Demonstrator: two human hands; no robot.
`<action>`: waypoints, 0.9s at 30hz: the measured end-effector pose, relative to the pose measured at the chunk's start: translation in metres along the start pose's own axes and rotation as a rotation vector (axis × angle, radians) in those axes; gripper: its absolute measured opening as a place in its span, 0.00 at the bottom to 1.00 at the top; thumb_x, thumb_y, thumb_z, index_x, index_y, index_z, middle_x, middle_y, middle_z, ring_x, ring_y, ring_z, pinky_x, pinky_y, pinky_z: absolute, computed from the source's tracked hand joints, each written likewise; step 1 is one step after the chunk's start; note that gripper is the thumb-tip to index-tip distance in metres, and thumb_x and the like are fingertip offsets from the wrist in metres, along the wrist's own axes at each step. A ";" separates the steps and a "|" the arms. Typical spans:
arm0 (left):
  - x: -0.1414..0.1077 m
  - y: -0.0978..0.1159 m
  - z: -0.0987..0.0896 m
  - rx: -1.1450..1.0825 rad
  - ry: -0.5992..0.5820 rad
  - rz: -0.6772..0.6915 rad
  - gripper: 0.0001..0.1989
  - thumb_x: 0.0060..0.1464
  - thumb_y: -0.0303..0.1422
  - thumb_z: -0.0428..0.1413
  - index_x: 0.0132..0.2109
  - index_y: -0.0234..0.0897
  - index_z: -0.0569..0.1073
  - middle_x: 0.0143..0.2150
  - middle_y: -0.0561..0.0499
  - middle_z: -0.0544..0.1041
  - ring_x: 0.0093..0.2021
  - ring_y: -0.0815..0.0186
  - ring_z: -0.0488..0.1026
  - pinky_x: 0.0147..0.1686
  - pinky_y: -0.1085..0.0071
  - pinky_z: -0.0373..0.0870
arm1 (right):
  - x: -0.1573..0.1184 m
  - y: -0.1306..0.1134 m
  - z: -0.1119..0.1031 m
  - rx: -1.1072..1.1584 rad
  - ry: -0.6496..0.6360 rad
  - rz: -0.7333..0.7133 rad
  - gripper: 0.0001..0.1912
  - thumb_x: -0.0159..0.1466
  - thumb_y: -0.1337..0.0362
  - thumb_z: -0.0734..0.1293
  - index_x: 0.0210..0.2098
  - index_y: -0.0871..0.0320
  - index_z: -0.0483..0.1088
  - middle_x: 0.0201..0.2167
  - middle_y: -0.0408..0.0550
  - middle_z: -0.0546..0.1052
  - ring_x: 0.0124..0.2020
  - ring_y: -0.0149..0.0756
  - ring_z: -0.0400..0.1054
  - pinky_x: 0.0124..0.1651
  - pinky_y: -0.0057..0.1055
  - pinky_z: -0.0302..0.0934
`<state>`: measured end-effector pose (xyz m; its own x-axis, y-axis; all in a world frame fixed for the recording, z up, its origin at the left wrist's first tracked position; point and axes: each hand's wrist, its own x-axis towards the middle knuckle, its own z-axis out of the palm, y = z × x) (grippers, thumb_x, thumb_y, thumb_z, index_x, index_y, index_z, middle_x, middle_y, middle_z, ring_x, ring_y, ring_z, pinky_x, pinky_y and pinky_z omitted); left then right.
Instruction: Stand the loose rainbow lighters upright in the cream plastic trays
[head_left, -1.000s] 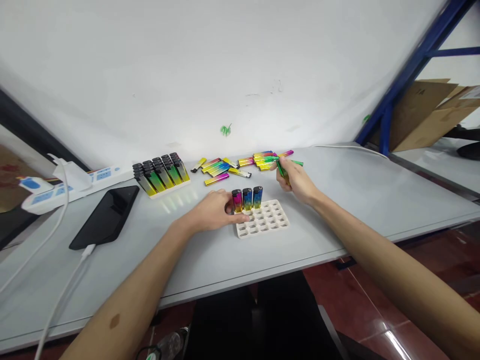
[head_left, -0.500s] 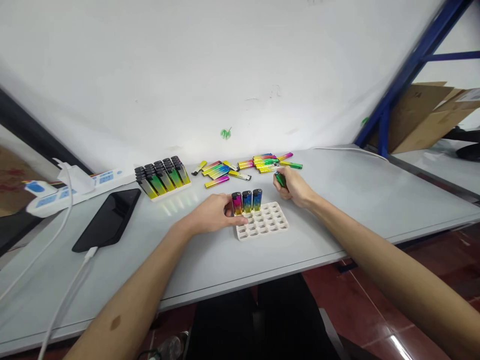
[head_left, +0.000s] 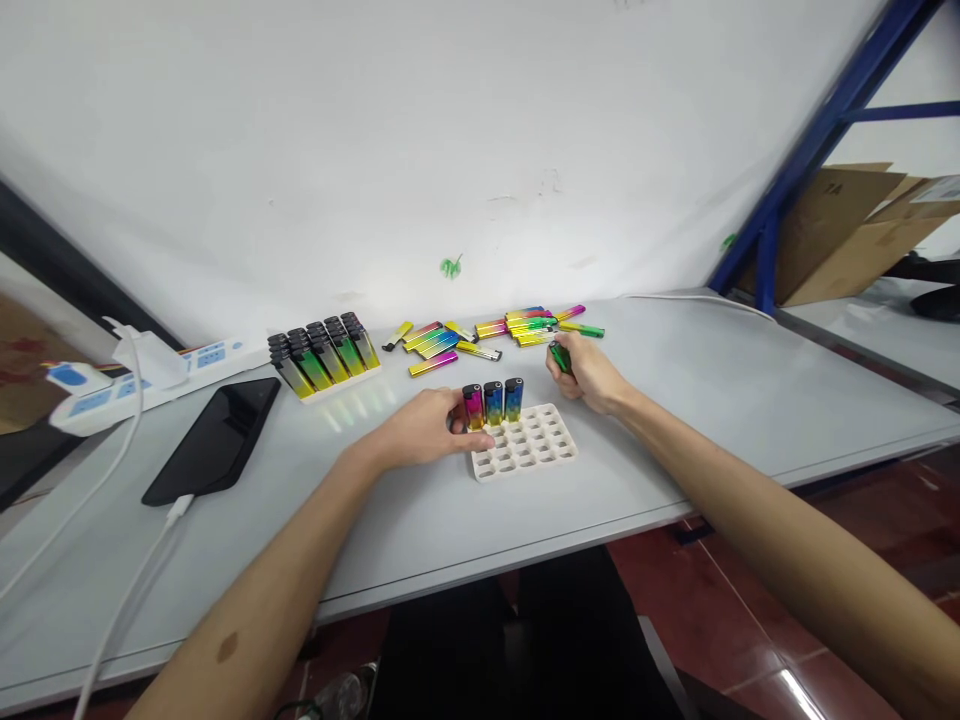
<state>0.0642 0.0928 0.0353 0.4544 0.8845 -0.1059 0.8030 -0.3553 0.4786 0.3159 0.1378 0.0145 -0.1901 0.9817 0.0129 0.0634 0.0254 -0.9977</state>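
Note:
My left hand [head_left: 422,428] grips the left side of a white tray [head_left: 526,467] with rows of small holes, its thumb lying over the near part. Three lighters stand upright in the tray's back row: a pink-and-yellow lighter [head_left: 473,407] by my fingers, then a blue-yellow lighter [head_left: 493,404] and another blue one [head_left: 514,400]. Behind the tray's right part, my right hand [head_left: 592,375] is closed around a green lighter [head_left: 559,356], held above the table. Farther back lies a loose pile of shiny multicoloured lighters [head_left: 439,343], next to a second heap [head_left: 529,325].
A full tray of black-topped lighters [head_left: 326,360] stands at the back left. Beside it are a black phone [head_left: 214,440] on a white cable [head_left: 169,525] and a white power strip [head_left: 217,360]. A blue metal frame [head_left: 810,150] and cardboard boxes [head_left: 862,240] are at right.

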 end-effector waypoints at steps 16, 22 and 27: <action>0.000 0.000 0.001 0.006 0.015 0.032 0.24 0.47 0.56 0.59 0.31 0.39 0.65 0.29 0.52 0.73 0.28 0.63 0.68 0.26 0.68 0.59 | -0.008 -0.008 -0.005 0.157 -0.247 -0.052 0.21 0.63 0.44 0.67 0.35 0.56 0.75 0.32 0.45 0.72 0.34 0.33 0.68 0.42 0.31 0.64; 0.001 -0.002 0.003 0.016 0.039 0.065 0.24 0.50 0.57 0.57 0.33 0.39 0.68 0.29 0.52 0.72 0.28 0.64 0.67 0.27 0.68 0.59 | -0.005 -0.003 -0.011 0.032 -0.297 -0.150 0.17 0.56 0.49 0.75 0.35 0.55 0.78 0.37 0.47 0.79 0.42 0.36 0.72 0.48 0.34 0.64; 0.000 -0.001 0.004 0.031 0.051 0.067 0.24 0.50 0.57 0.56 0.33 0.38 0.68 0.29 0.51 0.72 0.28 0.64 0.67 0.27 0.68 0.59 | -0.008 -0.007 -0.007 -0.082 -0.307 -0.183 0.15 0.57 0.52 0.75 0.37 0.56 0.79 0.37 0.46 0.79 0.40 0.35 0.71 0.47 0.35 0.64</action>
<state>0.0650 0.0922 0.0316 0.4877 0.8725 -0.0300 0.7834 -0.4222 0.4561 0.3238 0.1314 0.0220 -0.4904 0.8571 0.1579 0.0769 0.2230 -0.9718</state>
